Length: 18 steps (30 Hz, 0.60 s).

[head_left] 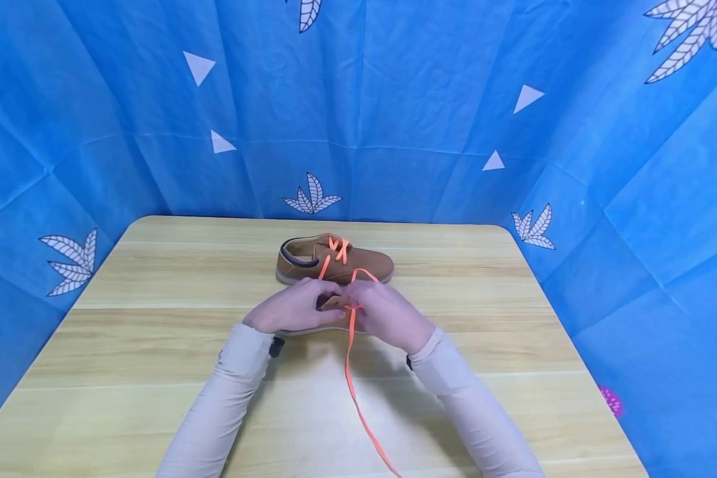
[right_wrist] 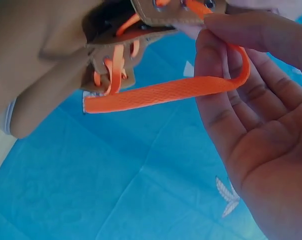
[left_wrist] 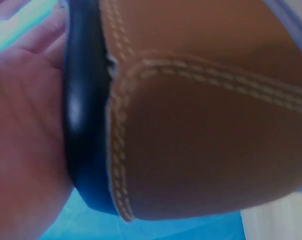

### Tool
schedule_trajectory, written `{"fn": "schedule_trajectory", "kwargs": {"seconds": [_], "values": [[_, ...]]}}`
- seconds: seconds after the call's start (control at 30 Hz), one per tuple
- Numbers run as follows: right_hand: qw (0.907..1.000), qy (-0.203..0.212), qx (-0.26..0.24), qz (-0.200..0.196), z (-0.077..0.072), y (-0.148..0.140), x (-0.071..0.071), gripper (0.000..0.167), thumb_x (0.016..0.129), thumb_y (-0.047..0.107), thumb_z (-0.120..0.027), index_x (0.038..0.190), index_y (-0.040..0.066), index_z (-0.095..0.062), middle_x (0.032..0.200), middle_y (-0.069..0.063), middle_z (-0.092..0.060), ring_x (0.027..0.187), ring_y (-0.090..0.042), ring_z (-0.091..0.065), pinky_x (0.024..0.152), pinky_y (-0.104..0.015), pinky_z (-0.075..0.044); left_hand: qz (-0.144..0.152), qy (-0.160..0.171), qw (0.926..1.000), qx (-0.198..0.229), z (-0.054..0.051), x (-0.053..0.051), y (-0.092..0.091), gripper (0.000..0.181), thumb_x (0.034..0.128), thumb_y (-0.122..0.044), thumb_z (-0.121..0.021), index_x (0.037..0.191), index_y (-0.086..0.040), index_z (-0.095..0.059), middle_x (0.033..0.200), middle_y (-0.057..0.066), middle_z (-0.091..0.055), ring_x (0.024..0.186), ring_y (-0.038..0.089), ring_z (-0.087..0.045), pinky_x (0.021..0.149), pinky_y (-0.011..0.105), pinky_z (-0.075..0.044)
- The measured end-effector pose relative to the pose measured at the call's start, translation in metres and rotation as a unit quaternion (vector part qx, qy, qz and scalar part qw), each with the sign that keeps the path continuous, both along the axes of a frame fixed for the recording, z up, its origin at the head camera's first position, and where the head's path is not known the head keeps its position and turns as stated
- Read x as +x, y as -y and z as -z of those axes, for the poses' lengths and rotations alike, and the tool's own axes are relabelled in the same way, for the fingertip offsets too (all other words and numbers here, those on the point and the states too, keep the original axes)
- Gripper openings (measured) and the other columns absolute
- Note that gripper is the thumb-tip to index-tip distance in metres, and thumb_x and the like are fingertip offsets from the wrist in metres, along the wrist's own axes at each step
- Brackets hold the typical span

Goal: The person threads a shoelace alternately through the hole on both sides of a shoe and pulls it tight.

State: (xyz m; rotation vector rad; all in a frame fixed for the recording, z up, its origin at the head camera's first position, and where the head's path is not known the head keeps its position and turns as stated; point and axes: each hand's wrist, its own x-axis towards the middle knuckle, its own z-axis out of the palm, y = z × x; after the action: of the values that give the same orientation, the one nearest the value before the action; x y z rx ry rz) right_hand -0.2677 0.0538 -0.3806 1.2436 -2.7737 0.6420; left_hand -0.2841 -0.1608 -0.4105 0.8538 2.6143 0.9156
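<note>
A brown shoe (head_left: 334, 303) sits nearest me on the table, mostly covered by both hands in the head view. My left hand (head_left: 295, 305) holds it by the opening and the eyelet flap. In the left wrist view, the palm (left_wrist: 26, 135) lies along the dark padded collar (left_wrist: 86, 115) of the brown heel with its pale stitching. My right hand (head_left: 388, 312) pinches an orange shoelace (right_wrist: 156, 93) between thumb and forefinger, close to the eyelets. One long lace end (head_left: 351, 372) trails over the table toward me.
Just behind, a second brown shoe (head_left: 367, 263) with orange lace in its eyelets lies with its toe to the right. The pale wooden table (head_left: 155, 318) is bordered by blue patterned cloth (head_left: 394, 99) at the back and both sides.
</note>
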Motion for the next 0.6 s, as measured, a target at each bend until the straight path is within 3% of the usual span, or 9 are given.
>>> {"fn": "schedule_trajectory", "kwargs": {"seconds": [0.17, 0.37, 0.47, 0.6], "values": [[0.9989, -0.031, 0.034, 0.001, 0.007, 0.008, 0.004, 0.033, 0.080, -0.015, -0.068, 0.094, 0.016, -0.069, 0.090, 0.004, -0.071, 0.082, -0.012, -0.065, 0.066, -0.027, -0.054, 0.012, 0.010, 0.9995, 0.027, -0.001, 0.001, 0.001, 0.018, 0.0962, -0.036, -0.071, 0.112, -0.026, -0.071, 0.092, -0.012, -0.071, 0.080, 0.007, -0.062, 0.077, 0.028, -0.052], [0.9976, -0.034, 0.057, -0.020, 0.016, 0.016, 0.005, 0.024, 0.087, -0.009, -0.071, 0.094, 0.013, -0.067, 0.088, 0.001, -0.069, 0.081, -0.012, -0.062, 0.073, -0.026, -0.055, 0.008, 0.043, 0.9981, 0.043, 0.000, 0.001, 0.003, 0.018, 0.0941, -0.036, -0.073, 0.112, -0.031, -0.073, 0.094, -0.014, -0.071, 0.083, 0.007, -0.064, 0.082, 0.028, -0.053], [0.9981, -0.003, 0.056, -0.027, 0.014, 0.014, 0.003, 0.022, 0.086, -0.005, -0.073, 0.097, 0.013, -0.068, 0.087, 0.001, -0.069, 0.078, -0.013, -0.062, 0.068, -0.024, -0.052, 0.015, 0.063, 0.9963, 0.056, 0.000, 0.000, 0.004, 0.016, 0.0954, -0.033, -0.071, 0.111, -0.032, -0.074, 0.091, -0.012, -0.071, 0.080, 0.008, -0.063, 0.078, 0.028, -0.052], [0.9942, 0.095, -0.023, -0.045, 0.000, -0.012, -0.012, 0.033, 0.089, 0.002, -0.075, 0.120, 0.008, -0.069, 0.100, -0.002, -0.071, 0.091, -0.018, -0.067, 0.081, -0.032, -0.058, 0.026, 0.075, 0.9952, 0.057, -0.003, -0.002, 0.005, 0.027, 0.0984, -0.032, -0.070, 0.124, -0.025, -0.074, 0.074, -0.008, -0.058, 0.062, 0.009, -0.052, 0.064, 0.026, -0.045]]}}
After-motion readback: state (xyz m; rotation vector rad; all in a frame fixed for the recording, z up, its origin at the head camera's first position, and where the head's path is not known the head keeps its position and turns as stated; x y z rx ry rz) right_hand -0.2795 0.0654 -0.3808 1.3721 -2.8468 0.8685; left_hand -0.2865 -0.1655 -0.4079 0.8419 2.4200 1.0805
